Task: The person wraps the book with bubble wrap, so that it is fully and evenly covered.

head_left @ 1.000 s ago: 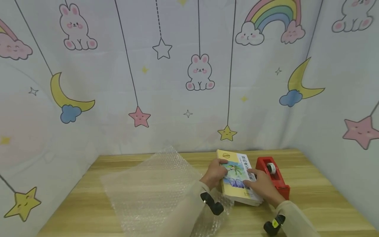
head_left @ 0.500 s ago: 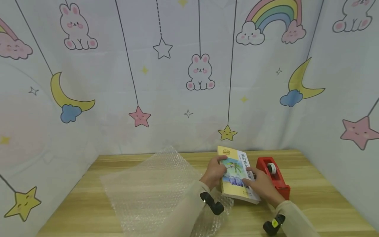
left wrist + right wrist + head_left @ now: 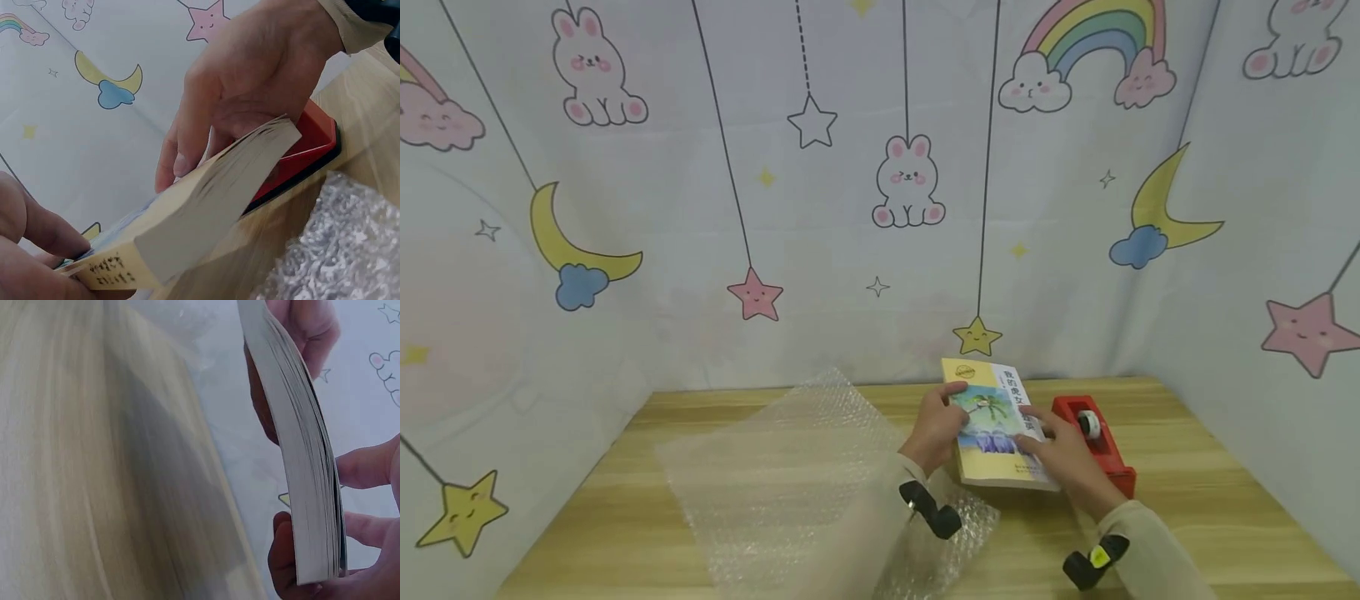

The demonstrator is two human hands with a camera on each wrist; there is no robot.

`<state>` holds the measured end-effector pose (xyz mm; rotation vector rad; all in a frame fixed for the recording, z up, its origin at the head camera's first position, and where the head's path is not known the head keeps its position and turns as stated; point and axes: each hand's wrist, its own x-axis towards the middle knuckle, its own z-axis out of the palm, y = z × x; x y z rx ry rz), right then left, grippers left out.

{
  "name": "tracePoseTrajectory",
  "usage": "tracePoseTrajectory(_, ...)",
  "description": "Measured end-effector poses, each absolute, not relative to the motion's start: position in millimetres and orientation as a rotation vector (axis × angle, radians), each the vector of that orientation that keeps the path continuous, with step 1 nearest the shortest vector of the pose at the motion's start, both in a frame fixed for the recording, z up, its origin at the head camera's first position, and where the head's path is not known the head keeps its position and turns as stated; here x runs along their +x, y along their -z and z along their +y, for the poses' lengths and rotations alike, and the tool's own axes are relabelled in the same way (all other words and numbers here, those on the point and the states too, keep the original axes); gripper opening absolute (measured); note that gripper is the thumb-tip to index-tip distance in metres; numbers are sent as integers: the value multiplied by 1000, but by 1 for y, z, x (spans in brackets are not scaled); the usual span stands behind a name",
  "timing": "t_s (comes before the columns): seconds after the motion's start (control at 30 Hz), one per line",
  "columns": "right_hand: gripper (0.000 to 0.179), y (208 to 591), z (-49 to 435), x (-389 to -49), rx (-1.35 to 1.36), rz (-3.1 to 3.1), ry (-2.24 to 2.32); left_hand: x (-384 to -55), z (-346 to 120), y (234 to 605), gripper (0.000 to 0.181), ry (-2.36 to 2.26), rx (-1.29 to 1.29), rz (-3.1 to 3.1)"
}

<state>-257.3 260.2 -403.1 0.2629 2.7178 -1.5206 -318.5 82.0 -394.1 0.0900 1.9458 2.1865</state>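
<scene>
A yellow paperback book [image 3: 996, 471] with a blue-green picture on its cover is held up off the table between both hands. My left hand [image 3: 936, 427] grips its left edge, thumb and finger over the cover. At the right edge, my right hand [image 3: 1070, 458] holds it with fingers on the front cover. In the right wrist view the book's page block [image 3: 306, 469] stands edge-on, with fingertips [image 3: 282, 550] wrapped behind it. The left wrist view shows the book's spine [image 3: 112, 270] by the left fingers and its pages slightly fanned.
A sheet of clear bubble wrap [image 3: 775, 483] spreads over the left and middle of the wooden table [image 3: 1195, 467], its near corner under the left forearm. Right of the book stands a red tape dispenser [image 3: 1101, 450] with a white roll. A patterned curtain [image 3: 820, 217] closes the back.
Both hands have lifted the book and tilted it up, shifting it slightly away and to the left. The bubble wrap and tape dispenser stay where they were.
</scene>
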Motion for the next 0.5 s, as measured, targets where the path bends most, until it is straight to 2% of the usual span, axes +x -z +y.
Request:
tracePoseTrajectory(0.2, 60, 394, 257, -250, 191, 2651, 1659, -319, 66, 388, 59, -2152, 153, 1909)
tracePoseTrajectory(0.5, 62, 385, 244, -245, 142, 2645, 1635, -314, 36, 379, 57, -2091, 204, 1887)
